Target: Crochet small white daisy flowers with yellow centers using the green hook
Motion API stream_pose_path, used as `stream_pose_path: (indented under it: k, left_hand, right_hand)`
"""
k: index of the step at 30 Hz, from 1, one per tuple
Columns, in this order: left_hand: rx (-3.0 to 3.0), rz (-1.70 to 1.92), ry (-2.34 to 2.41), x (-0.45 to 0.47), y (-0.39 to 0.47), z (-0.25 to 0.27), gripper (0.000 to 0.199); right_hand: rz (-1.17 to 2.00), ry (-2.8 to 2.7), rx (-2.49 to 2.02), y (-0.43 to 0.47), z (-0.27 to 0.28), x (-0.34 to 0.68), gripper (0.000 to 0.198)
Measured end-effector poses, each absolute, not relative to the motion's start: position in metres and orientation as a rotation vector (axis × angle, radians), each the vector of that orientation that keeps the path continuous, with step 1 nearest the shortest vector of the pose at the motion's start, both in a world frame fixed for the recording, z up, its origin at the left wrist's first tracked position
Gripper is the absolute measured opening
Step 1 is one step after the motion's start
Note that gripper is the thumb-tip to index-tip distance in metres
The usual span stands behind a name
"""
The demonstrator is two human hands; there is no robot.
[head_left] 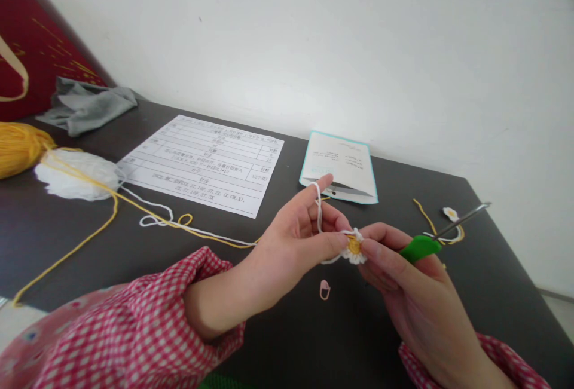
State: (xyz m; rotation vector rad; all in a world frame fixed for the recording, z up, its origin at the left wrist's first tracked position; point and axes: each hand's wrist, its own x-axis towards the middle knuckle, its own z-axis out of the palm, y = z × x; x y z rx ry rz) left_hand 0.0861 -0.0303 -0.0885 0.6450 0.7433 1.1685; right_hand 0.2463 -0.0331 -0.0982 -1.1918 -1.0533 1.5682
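Observation:
A small crocheted flower (354, 246), yellow in the middle with white petals, is held above the table between both hands. My left hand (305, 236) pinches its left edge between thumb and fingers, with white yarn (320, 217) looped over the raised index finger. On the flower's right edge, the thumb and index finger of my right hand (403, 269) are closed. A crochet hook (421, 248) with a green handle also rests in my right hand, its metal tip pointing up and right, away from the flower. Below the flower lies a pink stitch marker (325, 290).
A white yarn ball (76, 175) and a yellow yarn ball (22, 149) sit at left, strands trailing across the dark table (287, 341). Behind are a printed sheet (201, 165), a packet (343, 162), grey cloth (94, 105) and a red bag (40, 48). Another small flower (450, 214) lies right.

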Motion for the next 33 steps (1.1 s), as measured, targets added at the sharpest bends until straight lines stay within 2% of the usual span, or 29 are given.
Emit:
stream_pose_path:
  k: [26,33]
  left_hand:
    - [0.598,1.158,0.765,0.0873,-0.0304,-0.0871,0.089]
    - [0.612,1.179,0.788,0.0867,-0.0306,-0.089,0.079]
  right_hand:
    - [1.55,-1.065,-1.222,-0.0354,-0.0979,0.248,0.023]
    - [1.54,-1.083,-1.218,-0.0338,-0.0983,0.2472,0.023]
